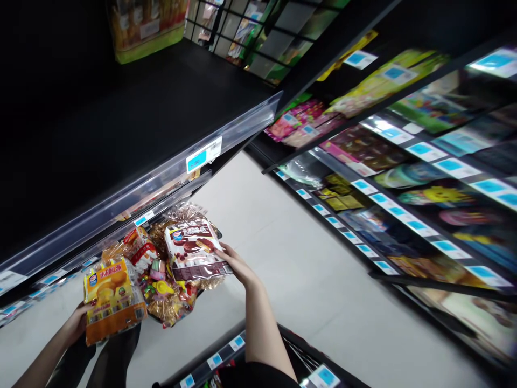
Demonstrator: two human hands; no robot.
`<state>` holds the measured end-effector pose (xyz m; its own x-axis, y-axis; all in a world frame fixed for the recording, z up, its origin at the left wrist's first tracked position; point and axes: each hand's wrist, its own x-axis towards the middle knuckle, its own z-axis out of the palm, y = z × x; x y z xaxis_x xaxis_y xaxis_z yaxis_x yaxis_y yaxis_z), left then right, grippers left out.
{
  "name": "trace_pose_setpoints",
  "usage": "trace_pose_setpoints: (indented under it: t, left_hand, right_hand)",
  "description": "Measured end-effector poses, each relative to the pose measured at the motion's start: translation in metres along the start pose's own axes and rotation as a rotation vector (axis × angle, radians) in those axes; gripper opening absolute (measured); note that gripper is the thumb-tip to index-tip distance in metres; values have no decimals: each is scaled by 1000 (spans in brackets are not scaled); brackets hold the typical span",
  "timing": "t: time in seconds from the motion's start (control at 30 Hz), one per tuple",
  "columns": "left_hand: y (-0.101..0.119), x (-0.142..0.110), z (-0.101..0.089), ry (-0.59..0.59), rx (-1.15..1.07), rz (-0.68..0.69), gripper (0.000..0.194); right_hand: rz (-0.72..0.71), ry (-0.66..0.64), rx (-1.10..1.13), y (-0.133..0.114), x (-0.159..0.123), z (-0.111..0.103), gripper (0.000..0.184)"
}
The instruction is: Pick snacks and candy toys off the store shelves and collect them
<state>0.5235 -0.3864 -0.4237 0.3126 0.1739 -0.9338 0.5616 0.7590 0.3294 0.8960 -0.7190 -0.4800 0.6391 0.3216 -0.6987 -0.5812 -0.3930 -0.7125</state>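
Observation:
My left hand [76,323] grips the lower left edge of a yellow-orange snack bag [111,299] at the lower left. My right hand [238,265] holds the right side of a white and brown bag of chocolate pies [194,250], its fingers closed on the pack's edge. Between the two bags lie several other snack packs [161,291], red, brown and many-coloured, bunched together below the edge of a black shelf [133,129]. The shelf's top is dark and bare in front of me.
A clear price rail with a blue tag [202,156] runs along the shelf edge. A yellow-green pack [145,27] stands at the shelf's back. Shelves full of goods with blue price tags [404,178] line the right side across a pale floor aisle [307,269].

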Motion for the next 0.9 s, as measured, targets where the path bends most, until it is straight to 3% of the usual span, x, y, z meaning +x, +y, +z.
trace_pose_setpoints:
  t: [0.17,0.27,0.37,0.5,0.57,0.63,0.73,0.9]
  left_hand:
    - [5,-14,20,-46,6,30,48]
    - [10,-21,48,-100,17,72,41]
    - [14,-19,97,-168,36,143,40]
    - [24,6,184,-249,83,294,48]
    - [30,25,222,-305,126,320,48]
    - [36,44,248,-338,173,327,48]
    - [37,69,263,-358,268,293,42]
    - [26,92,252,-334,429,206,42]
  right_hand:
    - [-17,212,-40,-1,-4,4,59]
    - [-55,373,-30,-2,-20,6,64]
    - [-135,427,47,-4,-52,11,66]
    - [-217,259,161,-13,-94,21,64]
    - [-230,165,115,-20,-100,24,67]
    - [-233,152,24,-28,-96,26,69]
    - [-214,239,-68,-33,-80,22,68]
    - [-169,261,-174,-31,-63,13,61]
